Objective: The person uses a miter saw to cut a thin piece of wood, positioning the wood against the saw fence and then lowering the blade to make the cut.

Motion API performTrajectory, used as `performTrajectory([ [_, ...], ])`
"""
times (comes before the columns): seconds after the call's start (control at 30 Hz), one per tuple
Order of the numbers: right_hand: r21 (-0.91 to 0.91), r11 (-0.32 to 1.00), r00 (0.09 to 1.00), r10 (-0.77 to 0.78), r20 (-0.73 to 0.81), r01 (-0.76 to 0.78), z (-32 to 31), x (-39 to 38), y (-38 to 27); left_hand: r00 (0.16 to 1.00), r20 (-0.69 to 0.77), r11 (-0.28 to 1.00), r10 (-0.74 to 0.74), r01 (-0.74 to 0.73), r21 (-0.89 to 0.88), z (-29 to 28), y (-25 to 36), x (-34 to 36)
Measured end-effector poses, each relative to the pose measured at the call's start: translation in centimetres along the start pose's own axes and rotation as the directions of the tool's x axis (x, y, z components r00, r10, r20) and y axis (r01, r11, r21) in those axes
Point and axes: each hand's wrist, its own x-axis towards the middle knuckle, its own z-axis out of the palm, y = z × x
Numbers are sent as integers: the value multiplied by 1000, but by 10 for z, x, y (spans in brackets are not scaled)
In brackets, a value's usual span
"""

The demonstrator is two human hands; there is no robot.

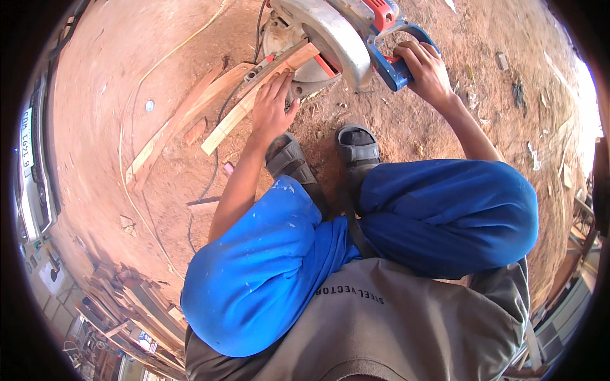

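A chop saw with a silver blade guard [330, 32] stands on the ground at the top of the head view. Across its base lies a pale wooden strip [232, 123], its far end beside the guard and its near end jutting out to the left. My left hand [274, 106] holds the strip at the base, fingers pressed along it and thumb apart. My right hand [424, 68] is closed round the saw's blue handle [398, 77], fingers by a red trigger. The guard hides the blade.
Longer boards [181, 114] lie left of the strip, near a dark cable and a yellowish cord [124, 127]. My sandalled feet [359, 143] are close below the saw. A wood pile [136, 301] is at lower left, a parked vehicle [35, 171] at far left. Scraps litter the dirt.
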Motion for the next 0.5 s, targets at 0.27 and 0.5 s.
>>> performTrajectory([
  [0.27, 33, 999, 995, 18, 99, -21, -11, 6, -3, 1000, -1, 1000, -16, 16, -27, -2, -2, -2],
  [0.5, 58, 998, 987, 9, 163, -19, -27, 16, -6, 1000, -4, 1000, -2, 2, -11, 0, -5, -2],
])
